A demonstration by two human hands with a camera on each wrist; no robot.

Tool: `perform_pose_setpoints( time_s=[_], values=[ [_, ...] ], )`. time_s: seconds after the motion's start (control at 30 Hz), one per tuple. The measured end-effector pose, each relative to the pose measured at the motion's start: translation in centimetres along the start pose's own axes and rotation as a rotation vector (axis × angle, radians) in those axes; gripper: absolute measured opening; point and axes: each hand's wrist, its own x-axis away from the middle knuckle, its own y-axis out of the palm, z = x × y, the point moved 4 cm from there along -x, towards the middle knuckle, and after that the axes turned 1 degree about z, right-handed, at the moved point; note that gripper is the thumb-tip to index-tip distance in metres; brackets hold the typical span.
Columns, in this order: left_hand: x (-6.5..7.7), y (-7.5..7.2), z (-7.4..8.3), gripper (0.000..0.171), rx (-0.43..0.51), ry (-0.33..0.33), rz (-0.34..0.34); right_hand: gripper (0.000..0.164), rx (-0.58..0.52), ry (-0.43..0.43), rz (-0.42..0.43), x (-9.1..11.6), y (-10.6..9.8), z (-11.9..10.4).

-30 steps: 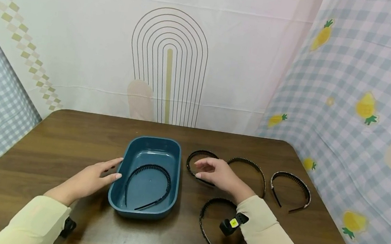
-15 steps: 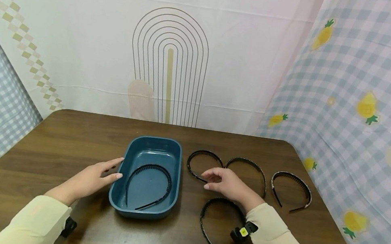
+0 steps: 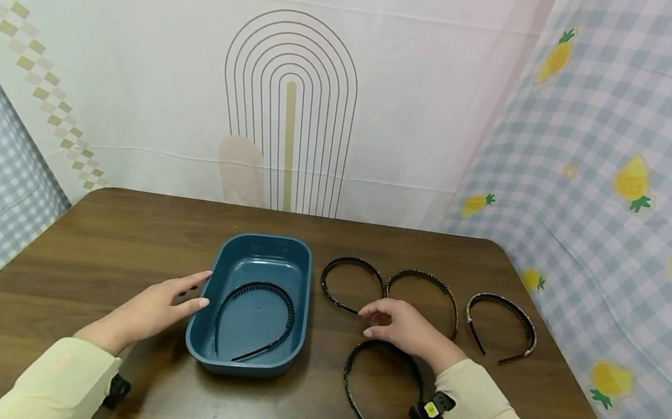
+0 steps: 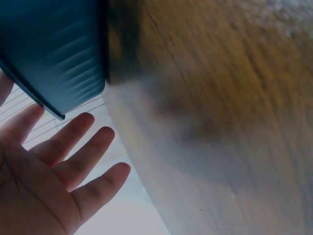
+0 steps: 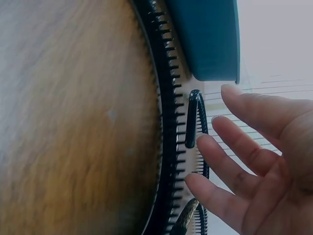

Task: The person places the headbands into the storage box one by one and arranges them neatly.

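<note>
My left hand (image 3: 150, 309) touches the left rim of a blue plastic basin (image 3: 285, 367) with its thumb and a fingertip, the other fingers spread in the left wrist view. Inside the basin lies a black toothed headband (image 3: 285, 329). My right hand (image 3: 406, 326) hovers just past the top of the nearest black headband (image 3: 350, 386), fingers loosely bent and holding nothing. In the right wrist view, the teeth of that black headband (image 5: 168, 107) run close beside the fingertips. Two more headbands, a dark one (image 3: 324, 279) and a gold-toned one (image 3: 455, 315), lie just beyond this hand.
A patterned headband (image 3: 531, 331) lies at the right of the brown wooden table (image 3: 151, 229). Behind the table hangs a white printed cloth (image 3: 411, 107), with a blue checked cloth (image 3: 591, 234) along the right side.
My right hand has moved right and toward me, from over the dark far-left headband to the top of the nearest black one. The left hand and basin stay put.
</note>
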Motion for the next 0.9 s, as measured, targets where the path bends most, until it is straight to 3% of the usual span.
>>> perform_pose_setpoints(
  time_s=[0.43,0.9],
  values=[
    [0.0,-0.1,0.1,0.071,-0.008,0.007,-0.004,0.025,0.141,0.038,-0.011,1.2,-0.3,0.9],
    [0.1,0.0,0.1,0.071,-0.001,0.004,-0.007,0.024,0.152,0.059,-0.021,1.9,-0.1,1.3]
  ],
)
